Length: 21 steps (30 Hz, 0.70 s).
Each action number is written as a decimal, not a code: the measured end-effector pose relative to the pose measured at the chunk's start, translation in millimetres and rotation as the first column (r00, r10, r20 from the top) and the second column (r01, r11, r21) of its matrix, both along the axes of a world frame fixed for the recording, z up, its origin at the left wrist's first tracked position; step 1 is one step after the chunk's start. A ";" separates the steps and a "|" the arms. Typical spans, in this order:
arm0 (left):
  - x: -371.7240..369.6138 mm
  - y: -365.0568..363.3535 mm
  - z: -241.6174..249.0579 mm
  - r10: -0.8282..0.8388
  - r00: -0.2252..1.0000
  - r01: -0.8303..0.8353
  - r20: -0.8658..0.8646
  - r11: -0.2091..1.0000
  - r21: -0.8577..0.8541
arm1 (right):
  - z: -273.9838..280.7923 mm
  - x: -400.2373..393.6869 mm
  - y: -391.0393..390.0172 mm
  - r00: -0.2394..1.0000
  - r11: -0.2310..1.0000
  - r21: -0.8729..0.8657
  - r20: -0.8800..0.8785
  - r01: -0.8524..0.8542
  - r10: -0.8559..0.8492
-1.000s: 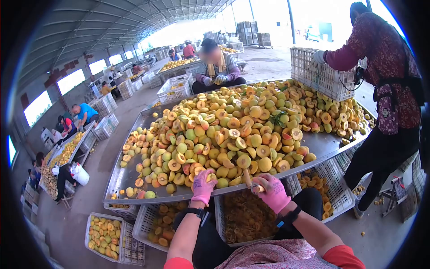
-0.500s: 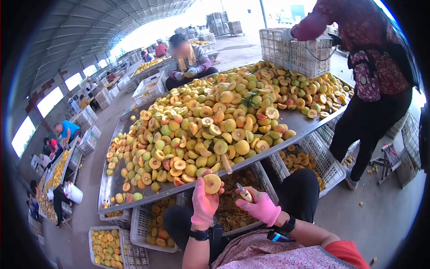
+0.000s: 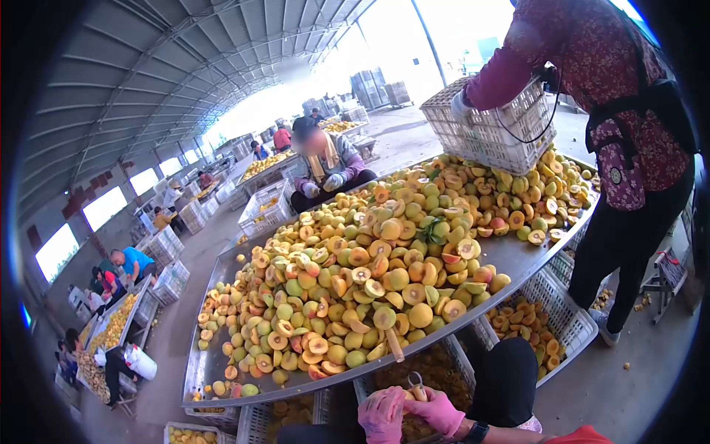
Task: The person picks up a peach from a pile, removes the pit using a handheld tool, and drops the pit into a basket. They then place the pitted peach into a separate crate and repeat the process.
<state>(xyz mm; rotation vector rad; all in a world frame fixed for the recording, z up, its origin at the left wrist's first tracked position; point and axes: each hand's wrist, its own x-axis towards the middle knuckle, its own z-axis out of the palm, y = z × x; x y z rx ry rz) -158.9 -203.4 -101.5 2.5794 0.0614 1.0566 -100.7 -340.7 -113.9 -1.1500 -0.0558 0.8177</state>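
At the bottom of the view, my left hand (image 3: 381, 414) in a pink glove is curled and turned inward. The peach half it held a moment ago is mostly hidden by the fingers. Close beside it, my gloved right hand (image 3: 441, 413) grips a pitting tool (image 3: 416, 380) with a looped metal end pointing up. The hands meet or nearly meet in front of the metal table (image 3: 296, 386). Heaped on that table are many halved peaches (image 3: 318, 288), some showing pits or hollows. A wooden stick (image 3: 396, 345) juts out over the near edge.
Crates of peach pieces (image 3: 566, 325) stand under the table. At the right, a standing person (image 3: 636, 148) holds a tilted white crate (image 3: 488, 126) over the pile. Across the table sits another person (image 3: 325, 166). More workers and tables line the left side.
The view has tilted up, so my hands sit lower and have come together. My left hand has turned over. The person at the right has tipped the crate further.
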 end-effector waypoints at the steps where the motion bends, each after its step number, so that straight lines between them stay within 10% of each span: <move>1: 1.5 3.6 -4.3 0.002 1.000 -0.002 -0.015 1.000 0.003 | -4.6 2.0 3.9 1.000 1.000 0.003 -0.015 -0.002 0.002; 15: 41.8 33.9 -25.4 -0.106 0.976 0.094 0.188 0.993 0.070 | -16.5 47.8 31.9 0.971 0.977 -0.035 -0.106 0.212 -0.214; 16: 29.4 27.6 -9.0 -0.045 0.999 0.044 0.002 0.960 -0.278 | -5.8 49.4 33.3 0.961 0.963 0.006 0.065 0.270 -0.269; 21: 45.7 34.3 5.5 0.052 0.999 -0.047 0.012 0.955 -0.292 | 12.6 61.6 19.6 0.970 0.976 -0.057 0.130 0.212 -0.204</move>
